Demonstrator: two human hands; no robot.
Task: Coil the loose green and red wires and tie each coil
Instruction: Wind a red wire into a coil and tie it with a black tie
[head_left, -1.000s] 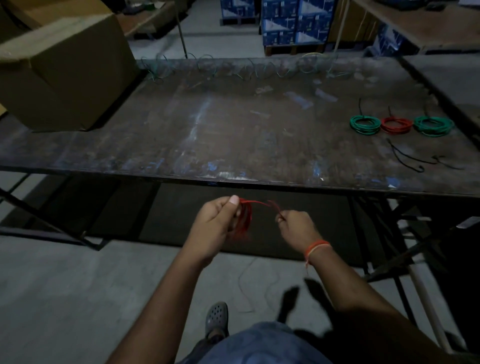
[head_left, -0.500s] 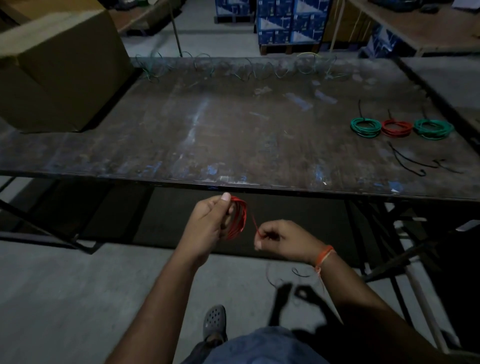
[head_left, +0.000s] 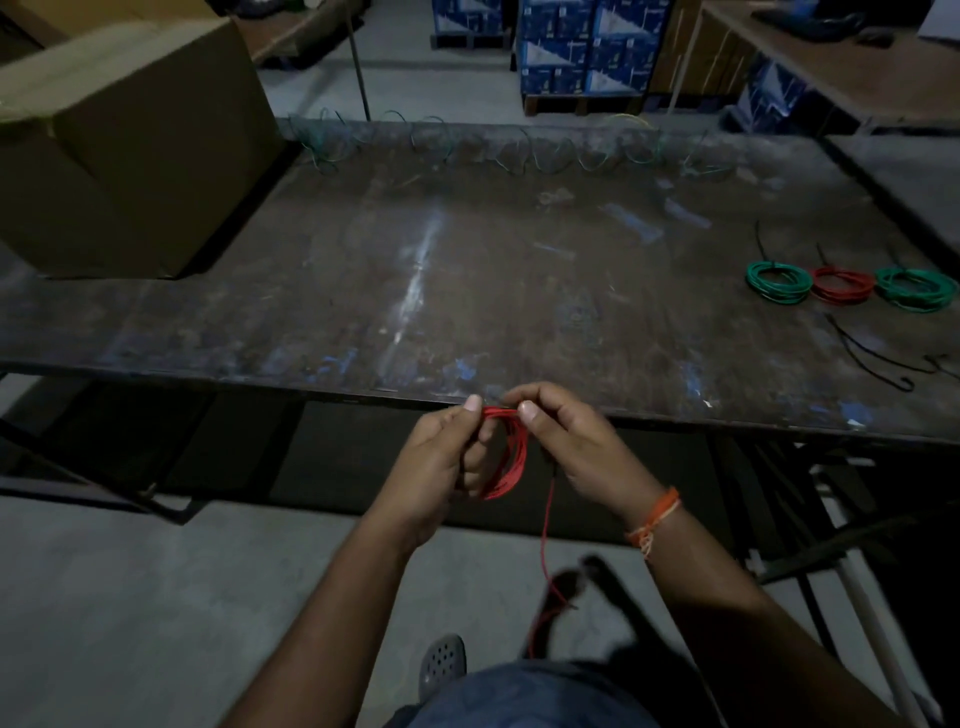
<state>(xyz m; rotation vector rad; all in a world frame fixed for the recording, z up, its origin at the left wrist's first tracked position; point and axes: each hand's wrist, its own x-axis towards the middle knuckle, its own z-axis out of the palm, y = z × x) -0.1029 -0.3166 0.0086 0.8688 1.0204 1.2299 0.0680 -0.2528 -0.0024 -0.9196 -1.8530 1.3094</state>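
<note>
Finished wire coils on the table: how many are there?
3, in a row at the table's right end: a green coil, a red coil, then another green coil. None seem hidden.

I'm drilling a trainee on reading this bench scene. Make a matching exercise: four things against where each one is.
Things:
1. red coil
2. cardboard box
3. tied coils
4. loose green wire

Places:
A. along the table's far edge
B. table's right side, in a row
C. held in both hands, in front of the table's near edge
D. table's far left corner

Pairs: 1-C, 2-D, 3-B, 4-A
</note>
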